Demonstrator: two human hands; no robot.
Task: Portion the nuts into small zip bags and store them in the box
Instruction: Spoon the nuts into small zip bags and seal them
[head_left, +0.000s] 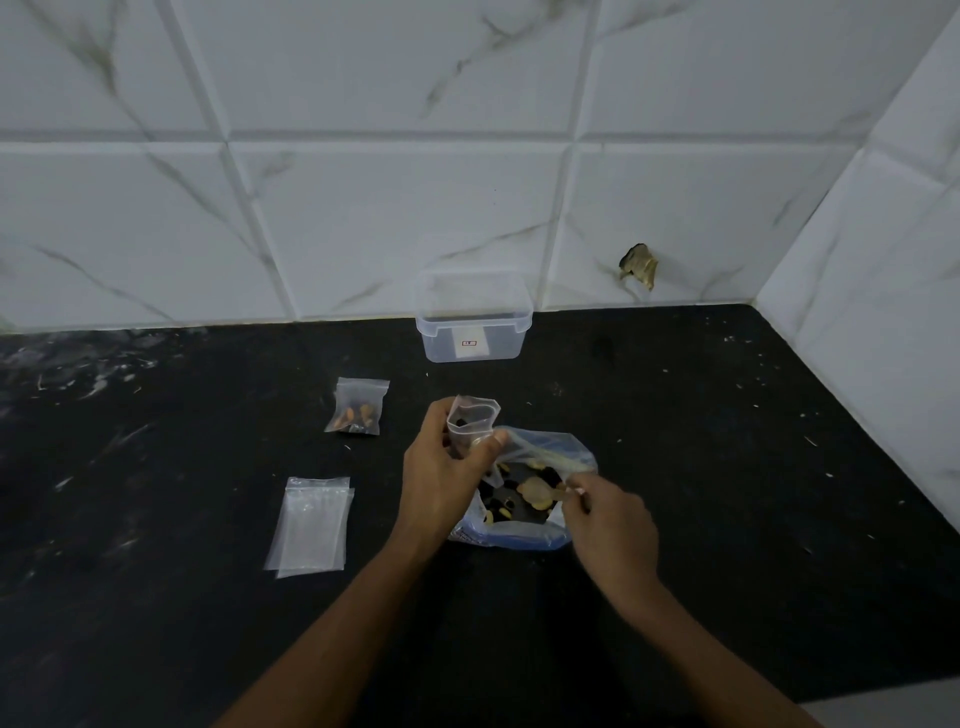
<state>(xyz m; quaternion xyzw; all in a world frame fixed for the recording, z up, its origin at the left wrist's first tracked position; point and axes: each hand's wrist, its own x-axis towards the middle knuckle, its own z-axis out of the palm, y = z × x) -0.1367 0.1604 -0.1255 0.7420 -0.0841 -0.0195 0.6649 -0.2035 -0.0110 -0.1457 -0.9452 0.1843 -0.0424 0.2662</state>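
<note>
My left hand (441, 470) grips a small clear zip bag (471, 418) upright with its mouth held open. Right beside it lies a large blue-edged bag of mixed nuts (524, 493), open on the black counter. My right hand (608, 525) reaches into that bag's mouth and pinches a few pale nuts (540, 493) at its fingertips. A filled small zip bag (358, 408) lies farther back on the left. A stack of empty small zip bags (310, 525) lies flat to the left of my left arm. The clear plastic box (472, 317) stands open against the wall.
The black counter (727, 467) meets white marble-patterned wall tiles at the back and on the right, forming a corner. A chipped hole (639, 266) shows in the back tile. Crumbs and specks dot the counter.
</note>
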